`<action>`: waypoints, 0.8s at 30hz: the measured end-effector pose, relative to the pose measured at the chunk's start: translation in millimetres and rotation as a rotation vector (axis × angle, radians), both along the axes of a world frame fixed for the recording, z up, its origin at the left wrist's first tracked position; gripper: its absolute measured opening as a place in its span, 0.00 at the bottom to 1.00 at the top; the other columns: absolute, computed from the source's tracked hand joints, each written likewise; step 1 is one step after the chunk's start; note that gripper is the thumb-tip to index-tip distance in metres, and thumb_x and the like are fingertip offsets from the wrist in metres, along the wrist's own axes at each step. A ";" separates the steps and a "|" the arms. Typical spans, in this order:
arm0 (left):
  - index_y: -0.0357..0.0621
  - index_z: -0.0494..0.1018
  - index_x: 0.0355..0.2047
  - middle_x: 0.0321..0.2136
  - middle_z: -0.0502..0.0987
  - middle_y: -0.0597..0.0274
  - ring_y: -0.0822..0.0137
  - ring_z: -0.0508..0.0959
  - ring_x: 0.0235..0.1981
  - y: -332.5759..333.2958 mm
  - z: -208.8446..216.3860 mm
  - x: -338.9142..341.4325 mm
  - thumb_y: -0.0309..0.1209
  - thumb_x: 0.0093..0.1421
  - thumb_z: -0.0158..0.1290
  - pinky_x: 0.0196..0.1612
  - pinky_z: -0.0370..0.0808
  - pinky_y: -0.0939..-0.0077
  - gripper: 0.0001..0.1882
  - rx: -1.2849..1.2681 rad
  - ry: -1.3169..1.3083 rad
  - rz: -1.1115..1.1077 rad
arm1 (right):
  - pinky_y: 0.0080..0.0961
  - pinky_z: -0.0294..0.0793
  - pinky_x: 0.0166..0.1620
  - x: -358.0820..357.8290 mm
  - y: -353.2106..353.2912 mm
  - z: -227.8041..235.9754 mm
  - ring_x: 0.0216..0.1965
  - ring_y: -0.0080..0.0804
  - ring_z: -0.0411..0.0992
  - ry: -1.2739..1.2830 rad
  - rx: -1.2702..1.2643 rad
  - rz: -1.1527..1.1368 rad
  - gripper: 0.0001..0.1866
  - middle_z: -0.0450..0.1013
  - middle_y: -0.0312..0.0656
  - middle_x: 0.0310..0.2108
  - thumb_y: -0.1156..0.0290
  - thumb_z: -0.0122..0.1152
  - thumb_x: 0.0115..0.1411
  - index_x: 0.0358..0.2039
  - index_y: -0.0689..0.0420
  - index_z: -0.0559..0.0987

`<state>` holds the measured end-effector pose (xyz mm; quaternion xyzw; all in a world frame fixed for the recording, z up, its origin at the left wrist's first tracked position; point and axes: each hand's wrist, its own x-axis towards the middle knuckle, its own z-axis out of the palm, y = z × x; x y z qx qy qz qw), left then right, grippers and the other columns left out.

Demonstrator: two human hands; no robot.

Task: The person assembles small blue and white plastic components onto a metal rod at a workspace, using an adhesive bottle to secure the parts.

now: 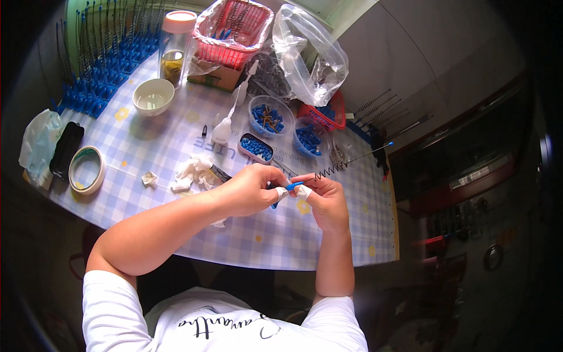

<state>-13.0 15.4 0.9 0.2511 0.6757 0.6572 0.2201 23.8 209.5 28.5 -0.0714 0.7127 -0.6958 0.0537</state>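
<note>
In front of me, over the table, both hands meet at a small blue plastic piece [295, 185]. My left hand [255, 189] is closed, pinching this piece from the left. The fingers of my right hand [326, 202] are closed around the near end of a thin wire with a dark coiled section [332, 171], where it meets the blue piece. The wire runs up to the right and ends in a small blue tip [391, 144]. White wrapping covers both thumbs. Another bit of blue shows under my left hand; what it belongs to is hidden.
Past my hands stand an oval tin of blue beads [256, 159], tubs of blue parts [271, 116], a squeeze bottle [222, 130] and a red basket [234, 56]. Crumpled tissue [193, 170] and a tape roll [87, 170] lie left. Blue racks [97, 94] hold upright coiled wires.
</note>
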 end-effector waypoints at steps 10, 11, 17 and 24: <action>0.37 0.76 0.36 0.22 0.75 0.64 0.77 0.70 0.23 1.0 -2.7 -2.2 0.30 0.55 0.53 0.27 0.67 0.78 0.11 0.024 -0.045 -0.055 | 0.18 0.73 0.42 -1.6 7.8 -1.3 0.36 0.22 0.73 0.186 0.098 0.086 0.09 0.73 0.38 0.34 0.86 0.59 0.52 0.35 0.66 0.78; 0.36 0.76 0.35 0.21 0.74 0.66 0.78 0.69 0.23 2.7 -7.6 -3.3 0.32 0.56 0.54 0.27 0.67 0.79 0.11 0.068 -0.046 -0.068 | 0.18 0.73 0.42 -1.9 8.3 -1.7 0.36 0.22 0.73 0.187 0.100 0.087 0.09 0.73 0.38 0.34 0.86 0.59 0.52 0.35 0.66 0.78; 0.36 0.76 0.34 0.21 0.73 0.69 0.80 0.68 0.23 3.0 -12.2 -4.4 0.35 0.56 0.55 0.26 0.65 0.80 0.13 0.165 -0.064 -0.111 | 0.18 0.73 0.41 -2.5 9.2 -1.4 0.36 0.23 0.73 0.282 0.150 0.127 0.08 0.72 0.39 0.35 0.84 0.60 0.53 0.35 0.66 0.77; 0.36 0.77 0.33 0.21 0.73 0.70 0.80 0.68 0.23 1.5 -6.6 -4.7 0.38 0.56 0.56 0.27 0.66 0.81 0.15 0.129 -0.080 -0.116 | 0.19 0.73 0.39 -4.2 9.1 -3.8 0.34 0.26 0.73 0.315 0.122 0.108 0.08 0.73 0.42 0.34 0.81 0.63 0.51 0.34 0.66 0.79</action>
